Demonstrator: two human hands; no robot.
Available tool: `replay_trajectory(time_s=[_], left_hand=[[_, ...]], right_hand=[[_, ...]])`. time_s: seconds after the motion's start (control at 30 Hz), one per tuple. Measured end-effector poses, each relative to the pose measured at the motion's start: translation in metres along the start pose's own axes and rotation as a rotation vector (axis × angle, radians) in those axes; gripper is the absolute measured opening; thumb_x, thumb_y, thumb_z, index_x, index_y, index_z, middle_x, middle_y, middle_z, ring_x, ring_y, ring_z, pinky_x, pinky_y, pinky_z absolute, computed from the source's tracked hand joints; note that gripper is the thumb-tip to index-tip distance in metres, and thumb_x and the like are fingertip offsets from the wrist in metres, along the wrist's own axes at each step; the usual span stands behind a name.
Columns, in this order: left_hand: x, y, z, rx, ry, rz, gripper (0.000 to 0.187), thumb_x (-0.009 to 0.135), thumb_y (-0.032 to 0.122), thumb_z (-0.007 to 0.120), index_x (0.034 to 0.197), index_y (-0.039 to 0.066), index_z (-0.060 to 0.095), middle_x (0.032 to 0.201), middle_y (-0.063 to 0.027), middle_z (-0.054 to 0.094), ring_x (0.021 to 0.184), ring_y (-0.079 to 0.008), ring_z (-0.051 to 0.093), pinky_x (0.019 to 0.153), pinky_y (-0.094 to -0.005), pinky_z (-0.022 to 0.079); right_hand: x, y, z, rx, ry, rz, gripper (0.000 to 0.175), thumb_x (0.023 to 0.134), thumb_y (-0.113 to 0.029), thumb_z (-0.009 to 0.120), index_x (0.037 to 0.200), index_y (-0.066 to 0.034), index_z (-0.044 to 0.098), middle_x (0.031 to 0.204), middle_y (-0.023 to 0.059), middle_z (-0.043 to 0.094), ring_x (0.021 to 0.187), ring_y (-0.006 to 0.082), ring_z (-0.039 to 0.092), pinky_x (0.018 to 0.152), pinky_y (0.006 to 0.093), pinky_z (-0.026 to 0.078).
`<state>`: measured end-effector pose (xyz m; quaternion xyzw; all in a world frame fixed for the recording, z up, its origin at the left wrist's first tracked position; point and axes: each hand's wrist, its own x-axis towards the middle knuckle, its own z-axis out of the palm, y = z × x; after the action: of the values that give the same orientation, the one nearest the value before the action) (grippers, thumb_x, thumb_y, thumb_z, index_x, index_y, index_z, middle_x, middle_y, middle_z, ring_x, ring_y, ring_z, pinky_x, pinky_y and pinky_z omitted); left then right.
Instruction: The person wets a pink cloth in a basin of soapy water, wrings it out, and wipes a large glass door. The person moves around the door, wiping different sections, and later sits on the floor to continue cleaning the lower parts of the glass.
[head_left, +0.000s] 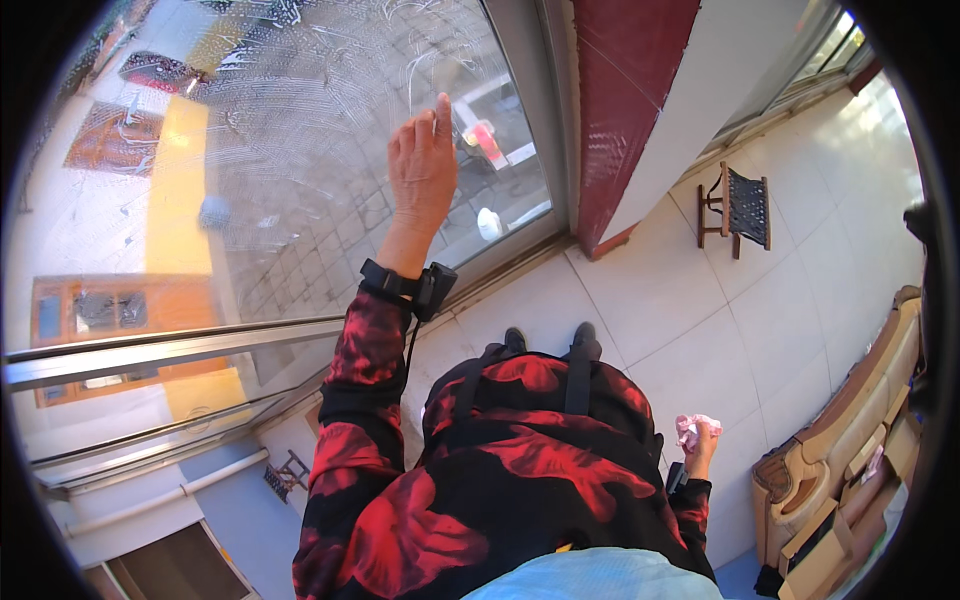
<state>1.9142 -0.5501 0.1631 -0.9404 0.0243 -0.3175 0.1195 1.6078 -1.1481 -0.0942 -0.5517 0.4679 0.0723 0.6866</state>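
Against a large window pane (300, 150), my left hand (424, 165) is raised with its index finger extended and the other fingers curled; it holds nothing visible. Whether the fingertip touches the glass I cannot tell. White streaks and droplets cover much of the upper pane. Low at my right side, my right hand (700, 450) grips a crumpled pink-and-white cloth (697, 429). Each wrist wears a black strap with a small device.
A dark red and white pillar (630, 112) adjoins the window frame (544, 97). A small folding stool (742, 208) stands on the tiled floor. At the right is a tan sofa (840, 409) with open cardboard boxes (817, 544). Another small stool (287, 477) stands at lower left.
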Motion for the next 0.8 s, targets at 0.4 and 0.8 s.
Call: replay_trajectory(time_s=[0.4,0.8], left_hand=[[0.003,0.006,0.001,0.122,0.054,0.047,0.059,0.083,0.006,0.061,0.141,0.005,0.048,0.110,-0.0048,0.053,0.105,-0.0227,0.053,0.094,-0.0388,0.043],[0.002,0.008,-0.004,0.033,-0.008,-0.020,0.060,0.083,0.009,0.064,0.141,0.008,0.049,0.108,-0.0034,0.055,0.103,-0.0218,0.054,0.096,-0.0397,0.041]], right_hand=[[0.056,-0.030,0.010,-0.021,-0.087,-0.031,0.033,0.089,-0.026,0.069,0.117,-0.0156,0.055,0.106,0.0016,0.063,0.091,0.0186,0.065,0.065,0.0353,0.056],[0.062,-0.042,0.016,0.002,-0.159,-0.023,0.024,0.091,-0.014,0.065,0.112,-0.0101,0.055,0.097,0.0039,0.063,0.076,0.0180,0.067,0.052,0.0315,0.056]])
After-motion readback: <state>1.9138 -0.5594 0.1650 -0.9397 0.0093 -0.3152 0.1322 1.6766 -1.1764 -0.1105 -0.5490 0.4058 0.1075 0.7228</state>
